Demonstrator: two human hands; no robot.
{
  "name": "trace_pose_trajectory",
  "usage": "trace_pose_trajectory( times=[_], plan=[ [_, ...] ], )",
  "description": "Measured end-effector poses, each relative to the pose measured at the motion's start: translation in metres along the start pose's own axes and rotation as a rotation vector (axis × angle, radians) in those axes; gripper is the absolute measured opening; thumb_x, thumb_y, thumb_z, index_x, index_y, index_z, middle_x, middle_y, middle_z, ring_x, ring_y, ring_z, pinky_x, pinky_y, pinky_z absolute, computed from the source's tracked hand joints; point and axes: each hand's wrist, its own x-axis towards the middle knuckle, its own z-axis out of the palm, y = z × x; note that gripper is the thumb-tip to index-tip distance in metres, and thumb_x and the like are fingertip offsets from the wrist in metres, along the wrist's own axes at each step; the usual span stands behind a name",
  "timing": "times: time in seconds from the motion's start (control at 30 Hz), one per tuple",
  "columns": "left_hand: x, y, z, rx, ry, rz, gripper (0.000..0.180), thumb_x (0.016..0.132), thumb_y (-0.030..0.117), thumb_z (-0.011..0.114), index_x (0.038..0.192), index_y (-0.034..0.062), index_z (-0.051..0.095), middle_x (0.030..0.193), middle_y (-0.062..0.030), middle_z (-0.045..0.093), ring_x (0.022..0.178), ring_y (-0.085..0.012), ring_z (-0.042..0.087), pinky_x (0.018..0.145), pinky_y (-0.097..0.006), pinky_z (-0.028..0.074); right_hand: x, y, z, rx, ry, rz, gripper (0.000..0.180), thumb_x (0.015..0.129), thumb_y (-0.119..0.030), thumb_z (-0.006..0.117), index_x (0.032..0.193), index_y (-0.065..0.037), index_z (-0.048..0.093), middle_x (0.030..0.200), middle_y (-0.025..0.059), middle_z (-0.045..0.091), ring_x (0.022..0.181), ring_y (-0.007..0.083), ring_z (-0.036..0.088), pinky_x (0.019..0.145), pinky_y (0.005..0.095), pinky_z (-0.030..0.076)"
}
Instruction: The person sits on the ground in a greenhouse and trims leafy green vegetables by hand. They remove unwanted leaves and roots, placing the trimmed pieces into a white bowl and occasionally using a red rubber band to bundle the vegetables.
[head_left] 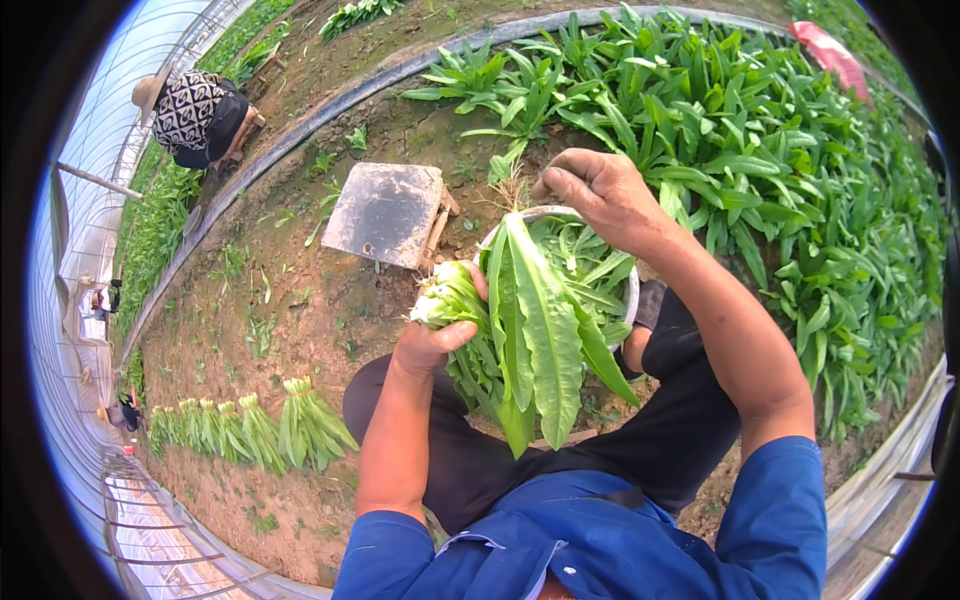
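My left hand is closed around a bunch of leafy greens, their pale trimmed stem ends pointing left. Just right of that bunch, a long-leaved green plant hangs with its leaves down and its thin brown roots up. Beside those roots, my right hand has its thumb and fingers pinched together; whatever is between them is too small to make out. Behind the plant, a round container with a pale rim holds loose green leaves.
A small wooden stool stands ahead on the soil. Tied bunches of greens line the ground at left. A dense heap of leafy plants fills the right. A grey hose curves across; beyond it a person bends over.
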Motion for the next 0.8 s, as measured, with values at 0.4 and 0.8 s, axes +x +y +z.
trace_pose_trajectory(
  times=[0.4, 0.8],
  plan=[
    [0.008, -0.006, 0.001, 0.005, -0.046, 0.005, 0.046, 0.073, 0.012, 0.079, 0.113, 0.0027, 0.059, 0.103, -0.0016, 0.06, 0.097, -0.0118, 0.057, 0.089, -0.028, 0.046, -0.013, -0.007, 0.024, 0.552, -0.304, -0.002, 0.038, 0.102, -0.03, 0.065, 0.121, 0.003, 0.069, 0.104, 0.0065, 0.075, 0.096, 0.0125, 0.066, 0.088, 0.0301, 0.054],
    [0.023, -0.012, 0.007, 0.446, -0.026, 0.112, 0.035, 0.072, 0.003, 0.075, 0.105, -0.0003, 0.063, 0.139, -0.0119, 0.056, 0.119, -0.0178, 0.056, 0.103, -0.033, 0.043, -0.016, -0.007, 0.04, -0.012, 0.142, 0.006, 0.029, 0.093, -0.025, 0.075, 0.099, 0.004, 0.074, 0.085, 0.011, 0.072, 0.075, 0.0155, 0.066, 0.068, 0.0315, 0.053]
  ],
)
